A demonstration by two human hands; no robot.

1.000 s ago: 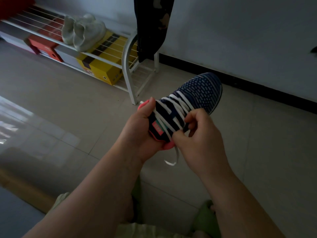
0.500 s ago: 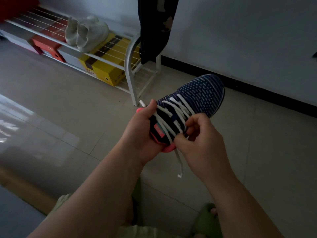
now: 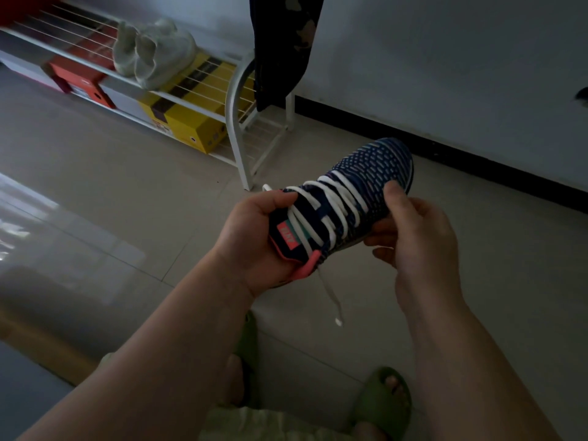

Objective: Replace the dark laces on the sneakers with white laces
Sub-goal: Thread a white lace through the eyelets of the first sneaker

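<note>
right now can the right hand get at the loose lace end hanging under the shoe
Probably yes. The lace end dangles free below the heel of the shoe, with only floor behind it and nothing around it. But the right hand grips the shoe's side and would have to let go first.

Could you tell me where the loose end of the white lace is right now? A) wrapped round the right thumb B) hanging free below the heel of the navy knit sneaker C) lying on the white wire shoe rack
B: the loose end of the white lace dangles below the pink heel of the navy knit sneaker, touching neither hand.
</note>
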